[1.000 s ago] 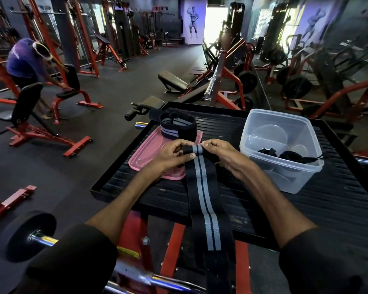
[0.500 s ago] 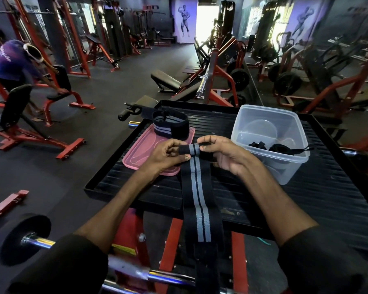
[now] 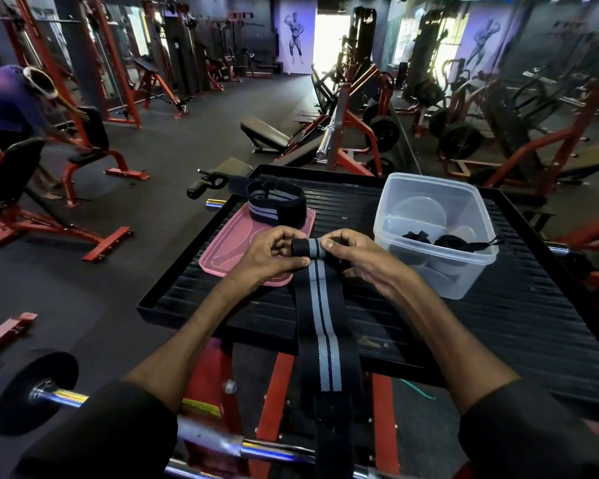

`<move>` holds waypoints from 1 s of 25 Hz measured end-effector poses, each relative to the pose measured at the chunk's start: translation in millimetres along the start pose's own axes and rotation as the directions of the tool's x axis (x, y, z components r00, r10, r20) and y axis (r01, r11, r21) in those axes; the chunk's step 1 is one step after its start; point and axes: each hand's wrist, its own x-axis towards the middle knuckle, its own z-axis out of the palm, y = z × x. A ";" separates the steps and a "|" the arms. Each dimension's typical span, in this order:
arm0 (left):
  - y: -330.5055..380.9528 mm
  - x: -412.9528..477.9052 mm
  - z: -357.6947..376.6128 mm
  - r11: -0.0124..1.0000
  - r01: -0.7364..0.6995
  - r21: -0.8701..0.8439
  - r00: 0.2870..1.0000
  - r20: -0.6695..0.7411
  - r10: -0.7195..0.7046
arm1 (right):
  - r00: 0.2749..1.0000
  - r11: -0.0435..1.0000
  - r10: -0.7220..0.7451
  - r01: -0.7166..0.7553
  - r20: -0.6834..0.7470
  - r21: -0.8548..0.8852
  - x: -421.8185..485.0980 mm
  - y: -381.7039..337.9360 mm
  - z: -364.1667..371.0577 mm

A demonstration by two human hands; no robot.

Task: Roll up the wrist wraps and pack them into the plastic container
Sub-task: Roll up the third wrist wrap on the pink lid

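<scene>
A long black wrist wrap with grey stripes [image 3: 320, 326] lies on the black ribbed platform [image 3: 464, 323] and hangs over its near edge. Its far end is rolled into a small tight roll. My left hand [image 3: 274, 252] pinches the left side of that roll and my right hand [image 3: 350, 252] pinches the right side. A second striped wrap [image 3: 277, 205] stands in a loose coil on the pink lid [image 3: 229, 254]. The clear plastic container [image 3: 433, 233] sits to the right with black wraps inside.
A chrome barbell with a black plate [image 3: 35, 392] runs below the platform's near edge. Red gym machines and benches surround the platform. A person in a purple shirt [image 3: 11, 102] bends over a bench at the far left.
The roll at the wrap's far end has grown a little thicker as both hands turned it toward me. The camera view shifted slightly.
</scene>
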 end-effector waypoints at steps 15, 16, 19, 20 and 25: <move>-3.0 -8.5 1.7 1.000 0.015 0.019 0.994 0.108 -0.017 | 0.998 0.997 0.041 -0.043 0.036 0.064 -2.0 -0.2 1.2; -3.2 -8.9 1.6 0.999 0.004 0.034 0.994 0.107 -0.008 | 0.996 0.987 0.076 -0.081 0.038 0.139 -0.5 -1.2 0.7; -4.2 -10.1 3.5 0.997 -0.026 0.074 0.996 0.088 0.019 | 0.995 0.986 0.102 -0.102 0.005 0.129 2.9 1.4 0.9; -4.6 -11.0 3.5 0.995 -0.040 0.088 0.996 0.082 0.033 | 0.994 0.994 0.102 -0.103 0.032 0.023 2.6 3.6 0.4; -9.9 -14.7 4.2 0.952 -0.154 0.266 0.986 0.102 0.131 | 0.992 0.952 0.053 -0.015 0.118 -0.307 -5.2 12.9 -1.5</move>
